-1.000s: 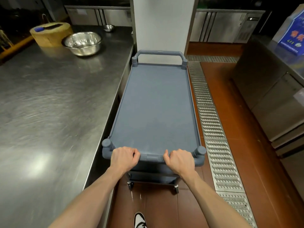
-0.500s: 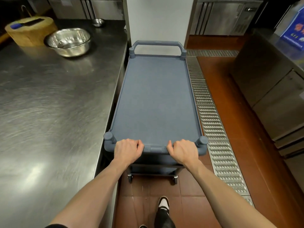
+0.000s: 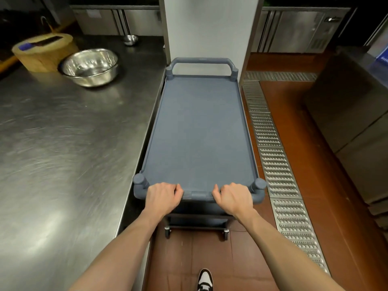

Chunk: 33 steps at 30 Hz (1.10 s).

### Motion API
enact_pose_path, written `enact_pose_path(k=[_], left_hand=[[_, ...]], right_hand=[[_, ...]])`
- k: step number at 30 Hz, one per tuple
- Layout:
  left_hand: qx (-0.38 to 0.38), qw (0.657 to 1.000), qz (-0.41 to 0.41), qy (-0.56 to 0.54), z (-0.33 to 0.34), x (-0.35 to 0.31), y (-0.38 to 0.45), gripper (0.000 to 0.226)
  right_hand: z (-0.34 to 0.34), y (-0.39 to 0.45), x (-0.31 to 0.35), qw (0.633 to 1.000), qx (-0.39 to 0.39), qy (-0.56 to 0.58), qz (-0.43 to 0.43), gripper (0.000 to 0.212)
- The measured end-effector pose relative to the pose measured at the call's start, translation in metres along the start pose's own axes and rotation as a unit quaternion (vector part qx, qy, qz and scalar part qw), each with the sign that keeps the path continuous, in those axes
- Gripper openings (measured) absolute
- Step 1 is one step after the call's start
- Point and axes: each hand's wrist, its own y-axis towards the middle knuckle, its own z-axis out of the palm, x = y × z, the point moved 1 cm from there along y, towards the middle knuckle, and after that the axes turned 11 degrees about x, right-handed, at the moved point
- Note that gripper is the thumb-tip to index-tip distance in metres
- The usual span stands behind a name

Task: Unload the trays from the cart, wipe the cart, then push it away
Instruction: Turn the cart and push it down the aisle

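A grey-blue plastic cart (image 3: 199,131) stands lengthwise in front of me, its top shelf bare, no trays on it. My left hand (image 3: 162,196) grips the near handle bar (image 3: 197,196) on its left part. My right hand (image 3: 232,197) grips the same bar on its right part. The cart's far handle (image 3: 201,60) is close to a white pillar (image 3: 205,28). Its lower shelf and two near wheels show under the bar.
A long steel counter (image 3: 63,143) runs along the cart's left side, with a steel bowl (image 3: 90,66), a round wooden chopping block (image 3: 44,51) and a small bowl (image 3: 130,39). A metal floor drain grate (image 3: 275,164) runs on the right. Steel cabinets (image 3: 357,127) line the right.
The cart has rolled forward along the counter toward the pillar, with both hands staying on the near handle. My foot has stepped forward behind it.
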Motion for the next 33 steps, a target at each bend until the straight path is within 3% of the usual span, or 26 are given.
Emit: enact_pose_path(k=[33], left_hand=[[0.027,0.999,-0.035,-0.016,-0.027,0.043,0.119,0.047]], right_hand=[[-0.034,0.123,0.021,0.999,0.02,0.019,-0.018,0.059]])
